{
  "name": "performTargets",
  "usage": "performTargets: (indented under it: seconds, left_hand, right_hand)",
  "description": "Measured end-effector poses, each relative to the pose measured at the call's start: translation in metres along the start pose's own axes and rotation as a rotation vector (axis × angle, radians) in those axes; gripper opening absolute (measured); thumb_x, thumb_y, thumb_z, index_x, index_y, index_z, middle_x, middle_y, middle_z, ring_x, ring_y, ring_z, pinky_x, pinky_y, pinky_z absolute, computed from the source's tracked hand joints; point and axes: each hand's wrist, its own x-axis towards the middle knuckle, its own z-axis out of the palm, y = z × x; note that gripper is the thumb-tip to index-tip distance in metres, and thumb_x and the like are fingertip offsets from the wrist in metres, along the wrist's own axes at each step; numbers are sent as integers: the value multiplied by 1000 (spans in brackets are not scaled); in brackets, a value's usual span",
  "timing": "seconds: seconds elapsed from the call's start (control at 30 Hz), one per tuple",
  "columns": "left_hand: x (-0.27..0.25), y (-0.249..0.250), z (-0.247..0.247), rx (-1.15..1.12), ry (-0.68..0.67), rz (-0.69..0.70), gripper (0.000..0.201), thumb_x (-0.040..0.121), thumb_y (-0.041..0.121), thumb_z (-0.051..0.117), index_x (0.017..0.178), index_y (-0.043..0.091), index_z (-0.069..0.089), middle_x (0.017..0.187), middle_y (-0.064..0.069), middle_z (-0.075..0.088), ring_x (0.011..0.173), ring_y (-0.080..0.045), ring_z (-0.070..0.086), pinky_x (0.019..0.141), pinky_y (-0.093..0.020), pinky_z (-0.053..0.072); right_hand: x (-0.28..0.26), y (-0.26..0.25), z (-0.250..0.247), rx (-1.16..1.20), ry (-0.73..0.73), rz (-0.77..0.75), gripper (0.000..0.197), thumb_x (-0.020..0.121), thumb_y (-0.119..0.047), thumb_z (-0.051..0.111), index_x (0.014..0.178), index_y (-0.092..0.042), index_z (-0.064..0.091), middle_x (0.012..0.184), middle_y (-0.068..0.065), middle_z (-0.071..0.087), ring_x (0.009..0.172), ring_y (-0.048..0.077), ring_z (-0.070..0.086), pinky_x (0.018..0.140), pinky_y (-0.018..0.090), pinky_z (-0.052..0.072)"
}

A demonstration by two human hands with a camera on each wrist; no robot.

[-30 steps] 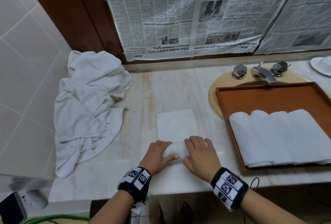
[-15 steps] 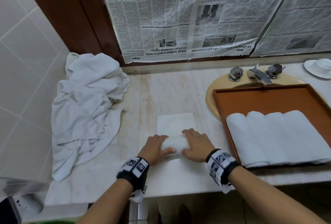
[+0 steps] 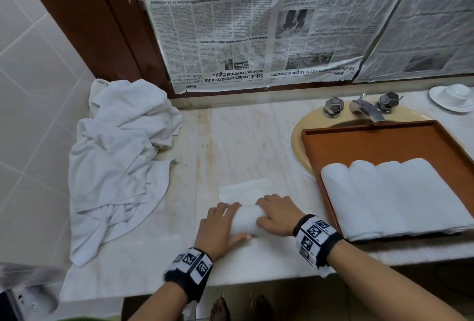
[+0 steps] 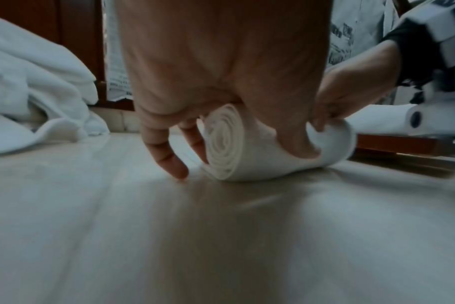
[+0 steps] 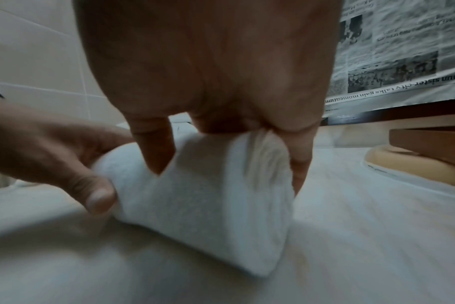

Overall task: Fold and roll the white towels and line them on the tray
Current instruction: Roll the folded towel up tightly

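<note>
On the marble counter (image 3: 243, 141), near its front edge, the left hand (image 3: 218, 228) and right hand (image 3: 277, 214) are curling around a half-rolled towel (image 3: 245, 219). Soft and light, it looks likely to unroll unless held at both ends.

Newspaper (image 3: 256, 25), faucet (image 3: 366, 108), saucer (image 3: 451, 98)

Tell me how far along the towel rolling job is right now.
Done: four rolled towels lie side by side on the tray. In hand: the left hand and right hand grip a half-rolled towel, with a flat part ahead. Left: the heap of loose towels.
</note>
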Motion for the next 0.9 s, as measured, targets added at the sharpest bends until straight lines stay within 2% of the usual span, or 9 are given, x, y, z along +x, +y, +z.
performTargets:
  seconds: [0.07, 0.17, 0.27, 0.37, 0.5, 0.63, 0.7, 0.8, 0.9]
  left_hand:
    - [4, -3, -7, -22, -86, -11, 87, 75, 78, 56, 147, 37, 30, 142, 7, 36, 127, -19, 37, 98, -41, 42]
    - [17, -2, -23, -78, -234, -39, 86, 77, 71, 65, 148, 34, 33, 142, 3, 37, 129, -22, 34, 102, -44, 39]
    - [27, -4, -30, -131, -303, -47, 89, 76, 65, 72, 150, 34, 32, 144, -2, 36, 133, -28, 31, 110, -45, 33]
    - [22, -5, -24, -204, -240, -47, 93, 76, 65, 72, 152, 35, 26, 147, 0, 29, 134, -26, 29, 111, -42, 31]
    - [4, -5, -9, -267, 68, 76, 87, 73, 76, 59, 147, 40, 32, 146, 13, 27, 126, -17, 34, 106, -38, 39]
    - [12, -11, -9, -317, 11, 36, 90, 65, 84, 51, 144, 41, 39, 141, 9, 38, 127, -15, 37, 108, -34, 35]
    - [25, -15, -18, -290, -46, 37, 87, 68, 82, 59, 142, 39, 43, 134, 6, 46, 122, -15, 44, 106, -33, 36]
    - [47, -20, -36, -269, -138, 37, 70, 72, 75, 68, 131, 39, 56, 118, 7, 60, 108, -14, 55, 95, -32, 44]
    - [60, -23, -42, -293, -206, 29, 50, 69, 81, 67, 106, 48, 65, 105, 7, 65, 96, -14, 62, 89, -36, 50]
  right_hand:
    - [-9, -1, 2, 91, -48, 18, 60, 82, -48, 39, 133, -16, 44, 126, 6, 53, 113, 27, 47, 93, 41, 35]
    - [-26, -11, 27, -123, 270, -38, 56, 78, -38, 45, 129, -14, 49, 119, 8, 55, 102, 29, 53, 89, 43, 44]
    - [-34, -27, 51, -248, 396, -27, 70, 62, -35, 65, 126, -8, 56, 116, 13, 58, 103, 32, 57, 93, 49, 49]
    - [-25, -28, 55, -233, 335, 26, 76, 59, -37, 69, 126, -5, 56, 111, 12, 59, 100, 32, 61, 93, 49, 50]
    - [-5, -14, 18, -99, 167, 11, 67, 82, -57, 51, 134, -14, 49, 123, 6, 55, 111, 29, 54, 95, 42, 40]
    - [1, 4, -9, 190, 8, 12, 70, 77, -55, 64, 139, -25, 48, 135, -1, 41, 118, 24, 48, 99, 37, 42]
    - [-3, 7, -4, 197, 120, 2, 78, 74, -55, 57, 143, -22, 42, 136, 0, 39, 115, 24, 48, 99, 38, 42]
    - [-8, 6, 19, -30, 395, -83, 68, 72, -49, 51, 131, -17, 50, 117, 3, 53, 99, 26, 54, 94, 40, 45]
    - [-1, 7, 27, -130, 450, -63, 68, 70, -53, 53, 128, -17, 53, 115, 2, 58, 102, 26, 58, 97, 41, 43]
